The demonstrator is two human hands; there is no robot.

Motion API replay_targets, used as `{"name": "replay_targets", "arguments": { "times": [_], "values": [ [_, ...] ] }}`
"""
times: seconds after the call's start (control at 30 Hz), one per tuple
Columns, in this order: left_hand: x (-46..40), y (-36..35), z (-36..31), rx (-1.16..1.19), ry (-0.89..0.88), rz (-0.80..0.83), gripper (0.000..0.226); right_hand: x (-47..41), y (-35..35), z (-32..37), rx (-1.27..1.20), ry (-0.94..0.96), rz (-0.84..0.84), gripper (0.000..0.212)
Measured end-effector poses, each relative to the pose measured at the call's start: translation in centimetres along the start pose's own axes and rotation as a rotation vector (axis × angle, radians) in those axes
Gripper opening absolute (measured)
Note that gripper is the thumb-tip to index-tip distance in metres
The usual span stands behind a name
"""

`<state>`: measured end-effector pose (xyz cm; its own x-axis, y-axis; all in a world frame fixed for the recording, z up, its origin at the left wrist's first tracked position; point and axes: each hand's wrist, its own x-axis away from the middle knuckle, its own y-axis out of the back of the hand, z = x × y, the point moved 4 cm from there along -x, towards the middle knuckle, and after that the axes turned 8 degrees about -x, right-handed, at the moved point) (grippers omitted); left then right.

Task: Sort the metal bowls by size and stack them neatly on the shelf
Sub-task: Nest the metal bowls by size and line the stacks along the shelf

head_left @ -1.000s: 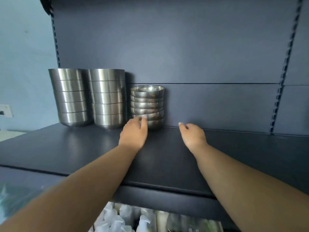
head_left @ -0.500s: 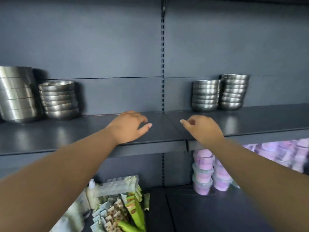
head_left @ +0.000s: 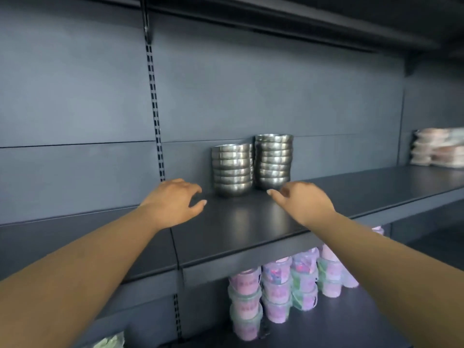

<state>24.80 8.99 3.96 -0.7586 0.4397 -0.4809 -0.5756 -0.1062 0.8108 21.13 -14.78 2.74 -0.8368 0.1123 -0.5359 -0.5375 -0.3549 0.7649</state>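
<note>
Two stacks of small metal bowls stand side by side at the back of the dark shelf [head_left: 251,229]. The left stack [head_left: 232,170] is a bit lower and sits slightly nearer; the right stack [head_left: 274,161] is taller. My left hand [head_left: 174,202] hovers over the shelf just left of the left stack, fingers apart, holding nothing. My right hand [head_left: 300,202] reaches in just below and in front of the right stack, fingers apart and empty, its fingertips close to the lowest bowl.
A slotted upright [head_left: 155,116] runs down the back panel left of the bowls. Another shelf [head_left: 276,18] hangs overhead. Pink and green lidded tubs [head_left: 276,292] fill the shelf below. Stacked pale packages [head_left: 437,149] lie at the far right.
My view has swung right, away from the earlier stacks at the left end, which are out of frame. Both empty hands have travelled right and now sit in front of the two small-bowl stacks.
</note>
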Motion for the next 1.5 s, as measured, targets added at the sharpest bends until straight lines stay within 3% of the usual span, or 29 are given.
{"name": "replay_targets", "arguments": {
  "times": [0.17,0.43,0.53,0.7,0.9,1.03,1.17,1.5],
  "values": [
    [-6.1,-3.5,0.3,0.297,0.197,-0.006,0.048,-5.8,-1.9,-1.3,-0.184,-0.111,0.020,0.047],
    [-13.3,-8.2,-1.5,1.288,0.679,-0.141,0.065,-12.8,-8.1,-1.4,-0.816,-0.238,0.056,0.068],
    [-15.0,-9.3,-2.1,1.493,0.776,-0.260,0.074,-15.1,-9.9,-1.2,-0.999,-0.237,0.061,0.073],
    [-16.7,-10.5,-3.7,1.519,0.844,-0.299,0.071,-17.8,-12.7,-1.3,-1.238,-0.191,0.109,0.077],
    [-17.7,-10.9,-5.3,1.580,0.793,-0.315,0.044,-19.5,-14.3,-0.9,-1.328,-0.168,0.155,0.082],
    [-16.9,-10.6,-4.3,1.532,0.858,-0.369,0.034,-18.7,-14.7,0.7,-1.323,-0.192,0.135,0.082],
    [-14.0,-9.1,-2.6,1.427,0.900,-0.362,0.064,-16.8,-14.7,3.9,-1.353,-0.125,0.144,0.095],
    [-3.6,-2.7,8.6,1.252,0.930,-0.557,0.059,-13.8,-12.6,19.3,-1.310,0.237,0.228,0.080]
  ]
}}
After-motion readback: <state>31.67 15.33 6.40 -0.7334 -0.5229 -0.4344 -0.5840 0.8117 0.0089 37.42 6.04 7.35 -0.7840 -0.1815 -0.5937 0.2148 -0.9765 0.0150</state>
